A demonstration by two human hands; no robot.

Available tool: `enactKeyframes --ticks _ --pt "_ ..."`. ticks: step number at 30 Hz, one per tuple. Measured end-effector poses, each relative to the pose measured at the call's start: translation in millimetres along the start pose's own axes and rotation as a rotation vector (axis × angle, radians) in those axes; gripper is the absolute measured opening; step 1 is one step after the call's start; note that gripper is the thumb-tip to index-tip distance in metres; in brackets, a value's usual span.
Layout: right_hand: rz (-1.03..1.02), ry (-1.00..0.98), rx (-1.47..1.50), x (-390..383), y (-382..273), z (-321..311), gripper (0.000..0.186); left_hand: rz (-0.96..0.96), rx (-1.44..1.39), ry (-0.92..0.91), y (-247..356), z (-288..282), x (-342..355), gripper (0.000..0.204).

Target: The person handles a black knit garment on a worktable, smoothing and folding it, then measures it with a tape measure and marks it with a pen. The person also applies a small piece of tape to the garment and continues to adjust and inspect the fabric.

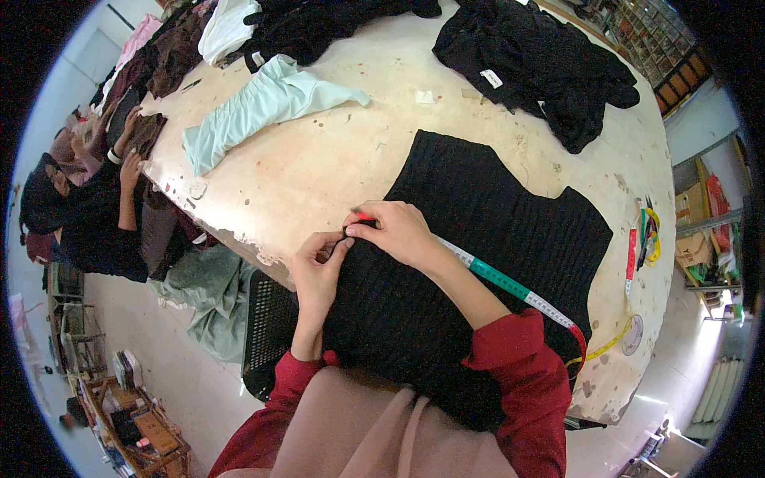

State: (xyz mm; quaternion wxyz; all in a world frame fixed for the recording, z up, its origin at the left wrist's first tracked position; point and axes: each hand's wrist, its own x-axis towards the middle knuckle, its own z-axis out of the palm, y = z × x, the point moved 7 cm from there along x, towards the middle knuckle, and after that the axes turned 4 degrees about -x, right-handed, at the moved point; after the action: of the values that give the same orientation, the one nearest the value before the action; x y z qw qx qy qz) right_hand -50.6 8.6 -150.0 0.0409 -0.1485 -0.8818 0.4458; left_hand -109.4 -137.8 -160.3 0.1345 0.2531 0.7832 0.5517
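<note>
A black ribbed garment piece lies across the near part of the table and reaches down to my body. My left hand is closed, thumb and fingers pinching the garment's left edge. Right beside it, my right hand is closed too, its thumb and fingertips on the same edge. A small red thing shows between the right fingers; whether it is part of the tape is unclear. The multicoloured measuring tape runs from under my right wrist across the garment to the right.
A pale mint garment and a black garment pile lie farther back on the worn table. More tape and small tools rest near the right edge. A black plastic crate stands left of me. Another person handles cloth at the far left.
</note>
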Motion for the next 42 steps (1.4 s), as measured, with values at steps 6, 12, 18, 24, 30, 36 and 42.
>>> enactKeyframes --ticks 6,12,18,24,30,36,42 --pt "-0.153 0.150 0.024 0.7 5.0 9.2 0.032 -0.099 -0.082 -0.102 8.5 4.3 6.4 0.014" --pt "-0.155 0.247 0.353 3.1 11.3 -4.8 0.038 -0.069 -0.162 -0.118 -9.2 -1.6 14.5 0.017" --pt "0.062 -0.204 0.759 1.5 -0.7 -3.8 0.024 -0.222 -0.236 -0.223 -15.6 -1.2 22.7 0.018" --pt "0.283 -0.123 0.435 -7.9 12.4 21.6 0.023 -0.132 -0.361 -0.237 -13.5 6.4 26.5 0.028" --pt "0.283 -0.011 0.519 -10.7 17.7 23.9 0.023 -0.248 -0.377 -0.336 -20.7 5.3 26.6 0.032" --pt "0.260 0.027 0.495 -9.3 16.0 25.5 0.023 -0.297 -0.452 -0.299 -8.4 0.0 23.2 0.027" --pt "0.163 0.120 0.510 -5.9 20.4 30.0 0.024 -0.042 -0.198 -0.218 -32.4 0.9 36.9 0.018"
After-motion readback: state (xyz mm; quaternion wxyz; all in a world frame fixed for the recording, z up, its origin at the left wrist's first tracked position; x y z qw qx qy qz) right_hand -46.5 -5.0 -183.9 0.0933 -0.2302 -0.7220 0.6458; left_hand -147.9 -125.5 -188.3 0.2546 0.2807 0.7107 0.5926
